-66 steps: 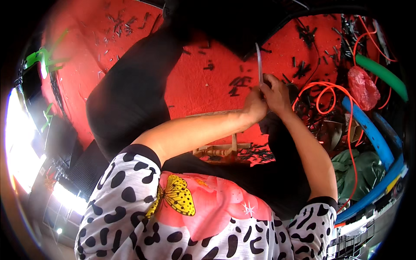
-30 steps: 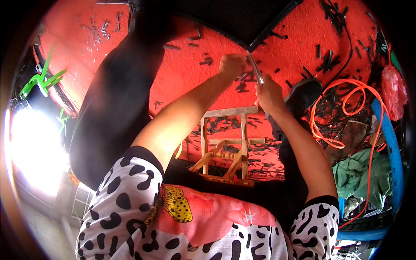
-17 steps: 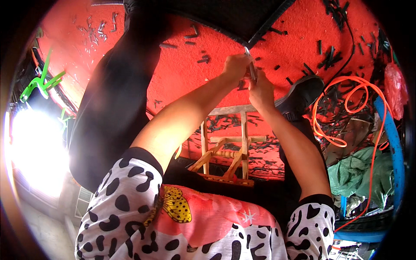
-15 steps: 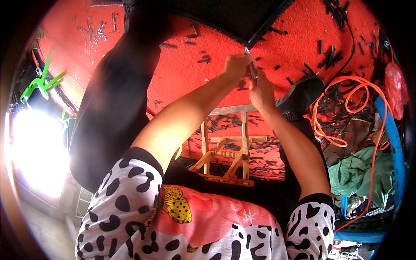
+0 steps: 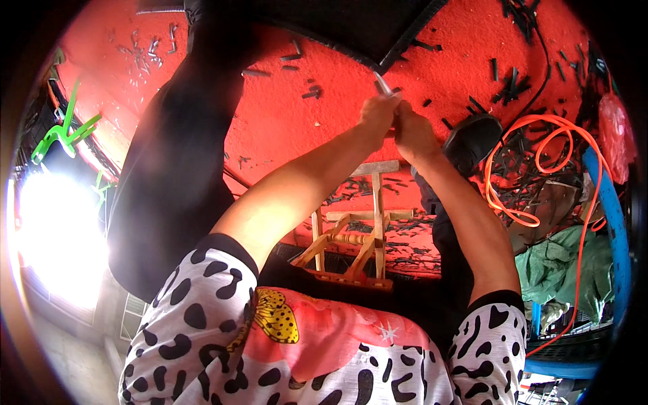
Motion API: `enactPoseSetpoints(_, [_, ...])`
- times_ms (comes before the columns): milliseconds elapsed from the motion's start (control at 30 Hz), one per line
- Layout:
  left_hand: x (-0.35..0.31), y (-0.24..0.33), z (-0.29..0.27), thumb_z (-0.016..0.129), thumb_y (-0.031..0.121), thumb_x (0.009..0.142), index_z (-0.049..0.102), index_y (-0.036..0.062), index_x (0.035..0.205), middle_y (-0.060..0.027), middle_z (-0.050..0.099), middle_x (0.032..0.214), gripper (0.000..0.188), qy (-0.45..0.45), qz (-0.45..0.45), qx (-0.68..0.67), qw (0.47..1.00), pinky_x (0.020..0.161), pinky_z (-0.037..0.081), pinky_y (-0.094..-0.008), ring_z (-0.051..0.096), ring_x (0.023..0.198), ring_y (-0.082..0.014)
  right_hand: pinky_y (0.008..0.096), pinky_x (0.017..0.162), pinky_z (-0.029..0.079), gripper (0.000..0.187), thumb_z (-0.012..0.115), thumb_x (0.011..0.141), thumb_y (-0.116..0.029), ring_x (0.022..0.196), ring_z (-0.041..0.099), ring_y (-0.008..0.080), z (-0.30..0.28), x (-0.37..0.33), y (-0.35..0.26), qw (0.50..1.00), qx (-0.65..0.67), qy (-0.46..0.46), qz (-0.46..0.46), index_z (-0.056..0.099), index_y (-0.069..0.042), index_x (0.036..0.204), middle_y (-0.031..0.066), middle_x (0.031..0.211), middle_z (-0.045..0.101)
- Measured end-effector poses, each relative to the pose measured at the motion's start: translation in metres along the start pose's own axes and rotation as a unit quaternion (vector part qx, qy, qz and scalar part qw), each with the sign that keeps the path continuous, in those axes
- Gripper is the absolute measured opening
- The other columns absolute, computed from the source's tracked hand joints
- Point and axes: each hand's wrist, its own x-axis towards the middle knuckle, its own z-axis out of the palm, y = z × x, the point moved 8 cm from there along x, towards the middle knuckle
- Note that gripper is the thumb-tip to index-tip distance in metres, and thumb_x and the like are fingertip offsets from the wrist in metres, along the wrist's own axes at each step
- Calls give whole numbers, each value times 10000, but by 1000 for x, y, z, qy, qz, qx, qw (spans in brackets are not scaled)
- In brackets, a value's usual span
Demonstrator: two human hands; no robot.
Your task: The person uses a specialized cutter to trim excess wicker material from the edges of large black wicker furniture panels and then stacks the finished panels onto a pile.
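hands: left hand (image 5: pixel 375 113), right hand (image 5: pixel 413 131) grip metal blade (image 5: pixel 383 84); red carpet (image 5: pixel 459 61) beneath

We count: hands 2, left hand (image 5: pixel 376 113) and right hand (image 5: pixel 413 133) | thin metal tool (image 5: pixel 383 84) 1 | wooden stool (image 5: pixel 354 233) 1 | black shoe (image 5: pixel 471 138) 1 | orange cable (image 5: pixel 513 169) 1 coil | blue hose (image 5: pixel 611 216) 1 | green plastic hanger (image 5: pixel 61 131) 1 | black scraps (image 5: pixel 509 81) too many to count
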Motion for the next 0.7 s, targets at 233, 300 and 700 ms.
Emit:
enactPoseSetpoints(233, [-44, -33, 24, 406, 538, 832, 546, 160, 1020, -54, 559, 1026, 445, -114, -135, -206, 963, 802, 413, -445, 514, 957, -231, 456, 523, 462, 139, 437, 794, -121, 623, 589, 372, -13, -3, -27, 994, -108, 15, 17, 423, 10, 838, 218, 672, 582])
enactPoseSetpoints(300, [-57, -31, 37, 372, 602, 813, 509, 170, 1087, -53, 528, 1142, 530, -151, -158, -294, 930, 922, 337, -490, 474, 1071, -267, 455, 511, 461, 147, 429, 799, -131, 605, 589, 371, -13, -2, -34, 990, -139, 16, 20, 432, 13, 828, 216, 655, 580])
enactPoseSetpoints(700, [-84, 2, 7, 318, 563, 834, 488, 100, 1110, -104, 543, 1079, 565, 81, -85, -180, 977, 830, 435, -438, 523, 992, -263, 449, 547, 457, 216, 503, 757, -166, 659, 595, 365, -21, 13, -75, 976, -205, -63, 41, 498, 35, 836, 223, 689, 587])
